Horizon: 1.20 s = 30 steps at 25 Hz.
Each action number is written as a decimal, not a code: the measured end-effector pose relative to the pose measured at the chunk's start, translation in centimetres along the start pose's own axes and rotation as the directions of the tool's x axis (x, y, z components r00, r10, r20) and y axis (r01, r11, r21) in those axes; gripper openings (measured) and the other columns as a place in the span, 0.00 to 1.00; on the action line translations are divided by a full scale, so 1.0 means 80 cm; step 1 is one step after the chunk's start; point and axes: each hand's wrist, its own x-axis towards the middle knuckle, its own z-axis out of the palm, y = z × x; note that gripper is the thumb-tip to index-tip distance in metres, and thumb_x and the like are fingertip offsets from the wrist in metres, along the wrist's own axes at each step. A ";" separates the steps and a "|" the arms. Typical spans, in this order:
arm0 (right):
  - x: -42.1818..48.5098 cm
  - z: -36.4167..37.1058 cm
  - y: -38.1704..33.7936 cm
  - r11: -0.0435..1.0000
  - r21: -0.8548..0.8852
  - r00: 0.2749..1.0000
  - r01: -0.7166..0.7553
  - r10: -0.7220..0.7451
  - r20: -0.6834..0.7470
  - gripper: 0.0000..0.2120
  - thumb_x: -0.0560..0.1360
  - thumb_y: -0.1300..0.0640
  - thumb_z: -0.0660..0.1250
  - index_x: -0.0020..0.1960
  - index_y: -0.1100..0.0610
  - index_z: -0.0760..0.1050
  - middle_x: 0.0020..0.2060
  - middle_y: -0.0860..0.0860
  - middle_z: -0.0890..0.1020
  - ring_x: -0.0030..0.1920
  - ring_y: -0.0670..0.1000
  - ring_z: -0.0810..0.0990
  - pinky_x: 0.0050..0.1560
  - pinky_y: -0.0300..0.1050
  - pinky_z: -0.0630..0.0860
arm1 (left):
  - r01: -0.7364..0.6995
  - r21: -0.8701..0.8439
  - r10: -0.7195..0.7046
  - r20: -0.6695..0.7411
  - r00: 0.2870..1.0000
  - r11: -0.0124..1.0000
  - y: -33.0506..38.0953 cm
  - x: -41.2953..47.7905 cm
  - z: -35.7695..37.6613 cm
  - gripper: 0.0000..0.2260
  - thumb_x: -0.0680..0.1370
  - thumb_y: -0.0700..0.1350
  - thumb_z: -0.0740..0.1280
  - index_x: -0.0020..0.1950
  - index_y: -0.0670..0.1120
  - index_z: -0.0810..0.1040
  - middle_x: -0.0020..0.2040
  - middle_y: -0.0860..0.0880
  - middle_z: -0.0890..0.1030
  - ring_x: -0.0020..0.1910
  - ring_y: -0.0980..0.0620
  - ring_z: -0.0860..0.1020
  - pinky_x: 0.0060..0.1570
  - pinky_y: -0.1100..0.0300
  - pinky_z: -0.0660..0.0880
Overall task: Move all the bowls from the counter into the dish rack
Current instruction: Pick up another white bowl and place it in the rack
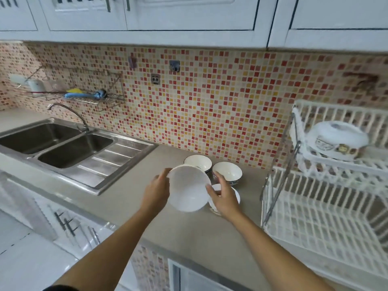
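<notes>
Hidden: a white bowl [235, 194] on the worktop lies mostly behind the right hand [222, 197] and the held bowl; its pattern cannot be made out.
Blurred: the dish rack's [327, 211] lower tier, at the right edge, is smeared and cut off.
Hands: the left hand [157, 191] and the right hand grip opposite rims of a white bowl [188, 189], held tilted above the worktop.
Surface: grey worktop [147, 208], red and yellow mosaic tile wall [210, 101], white cupboards [189, 13] above.
Bowls on worktop: two dark-rimmed bowls, far left [198, 162] and far right [227, 172], just beyond the held one.
Rack: upper tier holds an upturned patterned bowl [336, 141].
Surroundings: double steel sink [69, 150] with tap [69, 114] at left; wire shelf [84, 95] on the wall above it.
</notes>
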 end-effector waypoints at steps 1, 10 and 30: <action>0.000 -0.003 -0.009 0.998 0.061 1.000 -0.007 0.007 -0.001 0.27 0.77 0.52 0.65 0.73 0.49 0.60 0.60 0.47 0.73 0.60 0.51 0.76 0.59 0.45 0.72 | 0.062 -0.123 -0.067 -0.039 0.997 0.990 0.011 -0.001 -0.009 0.15 0.81 0.41 0.56 0.68 0.47 0.68 0.53 0.41 0.79 0.50 0.38 0.78 0.46 0.51 0.76; -0.041 -0.188 -0.124 0.931 -0.140 0.926 0.338 -0.355 -0.126 0.28 0.79 0.53 0.61 0.75 0.44 0.53 0.65 0.42 0.72 0.50 0.39 0.81 0.51 0.38 0.79 | -0.045 -0.800 0.219 0.109 0.970 0.598 0.187 0.020 -0.055 0.21 0.74 0.56 0.54 0.66 0.55 0.63 0.63 0.52 0.71 0.61 0.49 0.73 0.61 0.52 0.72; 0.114 -0.474 -0.015 0.941 -0.337 0.991 0.012 0.034 0.130 0.47 0.68 0.52 0.75 0.75 0.45 0.47 0.76 0.51 0.54 0.74 0.54 0.61 0.71 0.49 0.62 | -0.053 -0.508 0.296 0.412 0.862 0.860 0.440 0.189 0.112 0.25 0.80 0.60 0.52 0.65 0.41 0.63 0.56 0.45 0.73 0.41 0.58 0.73 0.35 0.63 0.71</action>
